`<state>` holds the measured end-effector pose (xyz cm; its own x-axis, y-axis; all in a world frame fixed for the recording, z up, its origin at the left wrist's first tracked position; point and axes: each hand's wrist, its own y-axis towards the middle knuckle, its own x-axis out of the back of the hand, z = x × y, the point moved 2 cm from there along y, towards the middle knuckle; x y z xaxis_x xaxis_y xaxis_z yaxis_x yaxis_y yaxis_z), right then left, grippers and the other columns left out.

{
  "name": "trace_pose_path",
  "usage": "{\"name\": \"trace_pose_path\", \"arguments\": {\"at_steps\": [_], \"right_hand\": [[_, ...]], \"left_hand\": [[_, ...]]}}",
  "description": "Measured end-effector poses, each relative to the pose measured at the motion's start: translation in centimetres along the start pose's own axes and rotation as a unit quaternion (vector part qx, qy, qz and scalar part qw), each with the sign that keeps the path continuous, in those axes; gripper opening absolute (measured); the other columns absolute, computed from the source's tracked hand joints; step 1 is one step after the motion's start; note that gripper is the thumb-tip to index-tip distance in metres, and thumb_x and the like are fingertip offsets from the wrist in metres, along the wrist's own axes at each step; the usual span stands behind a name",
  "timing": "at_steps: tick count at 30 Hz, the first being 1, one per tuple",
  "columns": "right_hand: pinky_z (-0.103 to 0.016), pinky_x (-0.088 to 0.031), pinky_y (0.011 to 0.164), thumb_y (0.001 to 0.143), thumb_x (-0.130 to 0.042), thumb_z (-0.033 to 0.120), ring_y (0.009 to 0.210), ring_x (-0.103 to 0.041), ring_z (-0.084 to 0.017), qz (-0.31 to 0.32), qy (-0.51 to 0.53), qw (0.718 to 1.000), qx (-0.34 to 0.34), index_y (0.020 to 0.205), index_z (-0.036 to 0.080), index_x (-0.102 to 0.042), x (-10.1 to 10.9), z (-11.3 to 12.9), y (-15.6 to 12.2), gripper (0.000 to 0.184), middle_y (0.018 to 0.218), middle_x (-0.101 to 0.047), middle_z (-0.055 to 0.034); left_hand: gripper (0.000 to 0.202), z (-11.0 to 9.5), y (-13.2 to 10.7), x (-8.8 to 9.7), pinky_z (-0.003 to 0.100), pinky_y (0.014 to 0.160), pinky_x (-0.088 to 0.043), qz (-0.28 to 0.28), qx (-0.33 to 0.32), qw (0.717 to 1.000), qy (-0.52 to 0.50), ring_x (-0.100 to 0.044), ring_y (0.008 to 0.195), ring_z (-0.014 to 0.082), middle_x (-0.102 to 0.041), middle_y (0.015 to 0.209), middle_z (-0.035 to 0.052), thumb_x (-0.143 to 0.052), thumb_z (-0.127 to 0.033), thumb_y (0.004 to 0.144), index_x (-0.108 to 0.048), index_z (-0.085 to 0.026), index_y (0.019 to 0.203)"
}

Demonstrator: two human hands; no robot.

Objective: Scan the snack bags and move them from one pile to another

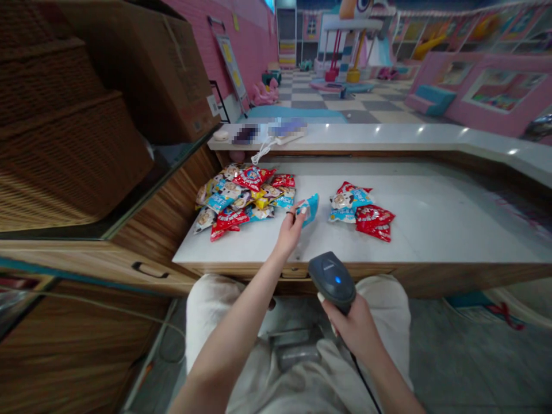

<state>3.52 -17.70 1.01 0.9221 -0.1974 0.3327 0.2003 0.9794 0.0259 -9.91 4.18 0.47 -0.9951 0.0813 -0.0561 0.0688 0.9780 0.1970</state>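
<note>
My left hand reaches out over the white counter and pinches a blue snack packet, held up between two piles. A large pile of red, blue and yellow snack packets lies to its left. A small pile of red and blue packets lies to its right. My right hand grips a dark handheld barcode scanner with a blue light, held low in front of the counter's edge and aimed toward the packet.
Wicker baskets and a cardboard box stand on the left. A raised white ledge behind the counter carries small items and a white cable. A drawer handle sits lower left. A play area lies beyond.
</note>
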Motion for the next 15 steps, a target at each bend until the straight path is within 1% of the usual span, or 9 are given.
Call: {"name": "trace_pose_path", "arguments": {"at_steps": [2, 5, 6, 8, 10, 11, 13, 15], "right_hand": [[-0.028, -0.055, 0.050, 0.089, -0.073, 0.051, 0.064, -0.075, -0.029, -0.006, -0.003, 1.000, -0.005, 0.070, 0.023, -0.072, 0.4, -0.2, 0.0, 0.033, 0.046, -0.064, -0.0032], [-0.028, -0.054, 0.049, 0.088, -0.072, 0.052, 0.063, -0.074, -0.029, -0.019, -0.006, 1.000, -0.016, 0.067, 0.024, -0.070, 1.4, -0.1, 0.1, 0.034, 0.045, -0.061, -0.0027], [-0.028, -0.055, 0.050, 0.087, -0.072, 0.051, 0.064, -0.074, -0.029, -0.023, -0.005, 1.000, -0.018, 0.066, 0.025, -0.069, 1.7, 0.1, 0.1, 0.034, 0.045, -0.061, -0.0026], [-0.029, -0.056, 0.052, 0.085, -0.073, 0.049, 0.066, -0.074, -0.029, -0.025, -0.002, 0.999, -0.019, 0.064, 0.025, -0.068, 2.4, 0.5, 0.3, 0.033, 0.045, -0.061, -0.0028], [-0.030, -0.057, 0.053, 0.084, -0.073, 0.049, 0.067, -0.075, -0.030, -0.025, -0.002, 1.000, -0.017, 0.063, 0.025, -0.068, 3.0, 1.0, 0.5, 0.032, 0.046, -0.062, -0.0034], [-0.030, -0.057, 0.054, 0.084, -0.074, 0.050, 0.068, -0.075, -0.030, -0.025, -0.003, 1.000, -0.017, 0.064, 0.025, -0.069, 3.2, 1.0, 0.5, 0.033, 0.047, -0.063, -0.0038], [-0.030, -0.058, 0.054, 0.085, -0.074, 0.050, 0.068, -0.076, -0.030, -0.031, -0.007, 0.999, -0.015, 0.066, 0.024, -0.071, 3.4, 0.9, 0.6, 0.033, 0.049, -0.065, -0.0043], [-0.030, -0.058, 0.054, 0.087, -0.074, 0.051, 0.069, -0.076, -0.031, -0.036, -0.015, 0.999, -0.009, 0.069, 0.023, -0.074, 3.5, 0.5, 0.6, 0.033, 0.049, -0.066, -0.0045]], "left_hand": [[0.051, 0.1, 1.1, -2.7, 0.043, 0.125, -0.043, 0.036, -0.038, 0.997, 0.064, -0.060, 0.144, 0.0267, -0.067, 0.152, 0.0129, -0.056, -0.044, 0.105, -0.058, -0.019, 0.150], [0.062, 0.9, 2.6, -6.8, 0.046, 0.129, -0.039, 0.097, -0.077, 0.982, 0.141, -0.055, 0.150, 0.0281, -0.057, 0.162, 0.0190, -0.056, -0.039, 0.105, -0.045, -0.015, 0.161], [0.068, 1.3, 3.0, -8.1, 0.047, 0.131, -0.036, 0.118, -0.089, 0.975, 0.164, -0.050, 0.155, 0.0291, -0.052, 0.166, 0.0213, -0.058, -0.039, 0.103, -0.042, -0.012, 0.163], [0.083, 2.1, 3.7, -10.2, 0.047, 0.136, -0.027, 0.146, -0.104, 0.961, 0.211, -0.034, 0.165, 0.0316, -0.037, 0.174, 0.0264, -0.066, -0.041, 0.098, -0.034, -0.006, 0.166], [0.096, 2.7, 4.2, -12.0, 0.048, 0.138, -0.020, 0.159, -0.106, 0.948, 0.255, -0.021, 0.170, 0.0338, -0.025, 0.178, 0.0300, -0.071, -0.043, 0.094, -0.026, -0.002, 0.169], [0.099, 2.9, 4.4, -12.6, 0.050, 0.138, -0.019, 0.163, -0.103, 0.943, 0.272, -0.017, 0.171, 0.0344, -0.021, 0.179, 0.0305, -0.072, -0.044, 0.094, -0.023, -0.002, 0.170], [0.100, 2.9, 4.7, -13.7, 0.054, 0.138, -0.016, 0.175, -0.098, 0.934, 0.296, -0.015, 0.171, 0.0351, -0.017, 0.181, 0.0291, -0.069, -0.047, 0.096, -0.019, -0.006, 0.172], [0.100, 2.7, 4.9, -14.2, 0.058, 0.138, -0.014, 0.191, -0.084, 0.928, 0.308, -0.014, 0.171, 0.0368, -0.015, 0.182, 0.0265, -0.068, -0.051, 0.096, -0.017, -0.011, 0.174]]}}
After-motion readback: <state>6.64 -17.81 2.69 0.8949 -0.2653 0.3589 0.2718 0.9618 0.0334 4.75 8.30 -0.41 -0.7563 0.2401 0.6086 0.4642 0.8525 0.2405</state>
